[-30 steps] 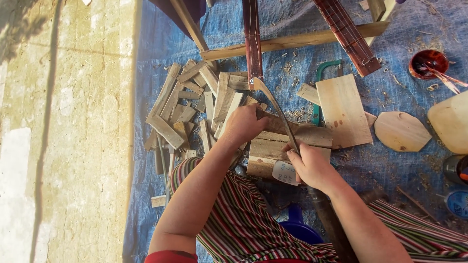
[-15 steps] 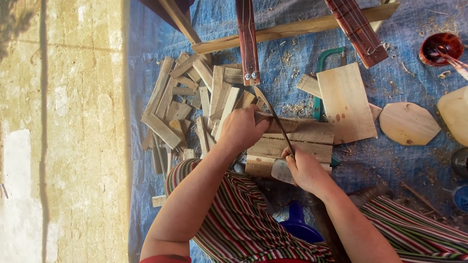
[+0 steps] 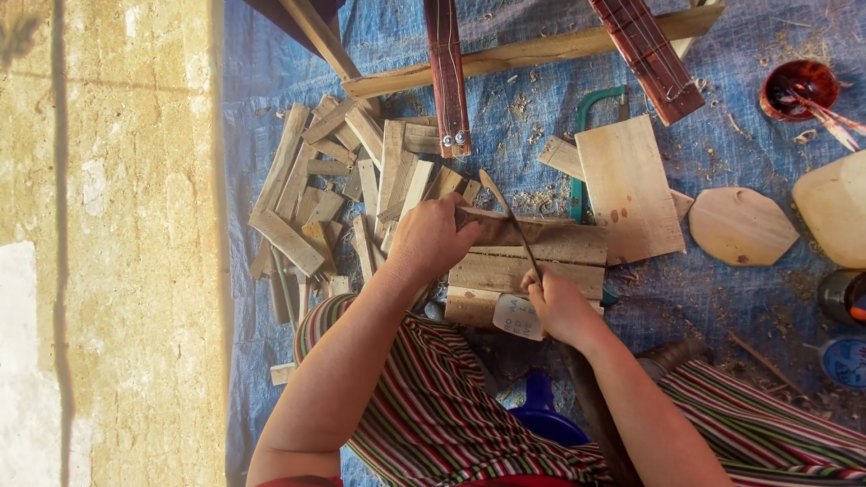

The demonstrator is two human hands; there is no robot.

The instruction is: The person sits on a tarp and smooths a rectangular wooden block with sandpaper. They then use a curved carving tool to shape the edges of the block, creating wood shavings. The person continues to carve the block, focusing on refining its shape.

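Left hand (image 3: 431,236) clamped on the upper end of a wood piece (image 3: 501,225) at frame centre, pressing it onto the plank stack (image 3: 541,261). Right hand (image 3: 559,307) closed around a knife (image 3: 510,216) handle; the blade runs up-left over the piece. Scrap pile (image 3: 334,198) left, board (image 3: 629,188) right, all on a blue tarp (image 3: 722,298).

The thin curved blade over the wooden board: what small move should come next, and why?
Probably a short draw of the thin curved blade back toward the body along the wooden board. The right hand grips its near end, the blade lies across the board, and the left hand presses the board's left end down, so the piece looks steadied for a cut.
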